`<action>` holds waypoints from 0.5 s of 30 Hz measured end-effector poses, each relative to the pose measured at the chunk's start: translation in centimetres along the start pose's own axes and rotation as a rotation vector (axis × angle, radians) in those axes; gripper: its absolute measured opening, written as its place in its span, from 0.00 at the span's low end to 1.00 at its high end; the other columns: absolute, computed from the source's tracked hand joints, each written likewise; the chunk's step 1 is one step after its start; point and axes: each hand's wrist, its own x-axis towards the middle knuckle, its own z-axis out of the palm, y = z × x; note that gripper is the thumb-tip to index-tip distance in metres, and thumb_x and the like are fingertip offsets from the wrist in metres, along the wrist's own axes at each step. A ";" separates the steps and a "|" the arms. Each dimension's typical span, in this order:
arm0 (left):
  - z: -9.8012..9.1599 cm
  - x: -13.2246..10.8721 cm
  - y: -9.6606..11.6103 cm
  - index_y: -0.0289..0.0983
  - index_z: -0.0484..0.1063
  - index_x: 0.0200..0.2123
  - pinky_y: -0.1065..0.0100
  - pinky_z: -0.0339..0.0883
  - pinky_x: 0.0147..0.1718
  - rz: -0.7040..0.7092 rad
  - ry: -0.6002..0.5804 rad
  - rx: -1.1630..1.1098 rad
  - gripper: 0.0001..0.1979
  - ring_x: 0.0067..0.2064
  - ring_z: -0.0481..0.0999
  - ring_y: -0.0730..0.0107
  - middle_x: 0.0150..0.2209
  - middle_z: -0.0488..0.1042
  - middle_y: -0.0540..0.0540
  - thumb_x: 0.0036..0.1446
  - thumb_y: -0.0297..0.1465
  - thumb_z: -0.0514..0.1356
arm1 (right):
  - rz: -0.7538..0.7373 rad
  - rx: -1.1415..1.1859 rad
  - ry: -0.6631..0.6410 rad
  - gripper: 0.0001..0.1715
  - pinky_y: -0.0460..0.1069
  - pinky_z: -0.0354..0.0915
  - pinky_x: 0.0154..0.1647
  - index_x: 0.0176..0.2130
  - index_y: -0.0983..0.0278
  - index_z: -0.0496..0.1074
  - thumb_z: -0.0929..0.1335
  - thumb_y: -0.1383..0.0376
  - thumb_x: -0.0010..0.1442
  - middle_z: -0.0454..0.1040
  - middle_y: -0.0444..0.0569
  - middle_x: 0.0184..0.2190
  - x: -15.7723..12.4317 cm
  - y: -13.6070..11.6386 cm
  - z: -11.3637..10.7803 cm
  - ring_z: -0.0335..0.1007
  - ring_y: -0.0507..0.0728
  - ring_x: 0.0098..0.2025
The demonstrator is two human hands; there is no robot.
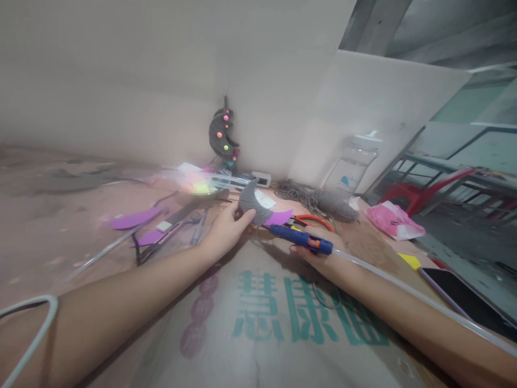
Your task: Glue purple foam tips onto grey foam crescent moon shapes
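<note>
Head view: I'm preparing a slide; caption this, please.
The left hand holds a gray ribbed crescent; the right hand, a blue glue gun.

It looks like a craft workshop: a glue gun (299,238), yarn (336,205) and purple cutouts (136,218) share the table (28,258). Far right, a red chair (398,198) stands on grey floor (464,250).

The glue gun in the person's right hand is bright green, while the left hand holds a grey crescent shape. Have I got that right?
Not quite: the glue gun is blue, not green, as the head view shows. The rest stands: it is in the right hand, and the left hand holds the grey crescent shape.
</note>
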 end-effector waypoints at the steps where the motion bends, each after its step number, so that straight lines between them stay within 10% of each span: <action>1: 0.0 0.0 0.0 0.36 0.69 0.36 0.74 0.61 0.22 0.000 0.002 0.002 0.11 0.23 0.67 0.75 0.25 0.71 0.52 0.54 0.37 0.59 | 0.001 -0.009 -0.015 0.12 0.51 0.66 0.33 0.29 0.60 0.73 0.69 0.54 0.54 0.75 0.46 0.27 0.0 0.0 0.0 0.72 0.57 0.31; 15: 0.0 0.0 0.1 0.35 0.68 0.34 0.74 0.60 0.22 0.010 -0.003 -0.016 0.10 0.23 0.66 0.76 0.24 0.69 0.53 0.55 0.37 0.59 | 0.006 -0.026 -0.053 0.10 0.52 0.68 0.39 0.33 0.62 0.74 0.69 0.57 0.56 0.77 0.48 0.31 0.4 -0.7 -0.7 0.73 0.59 0.36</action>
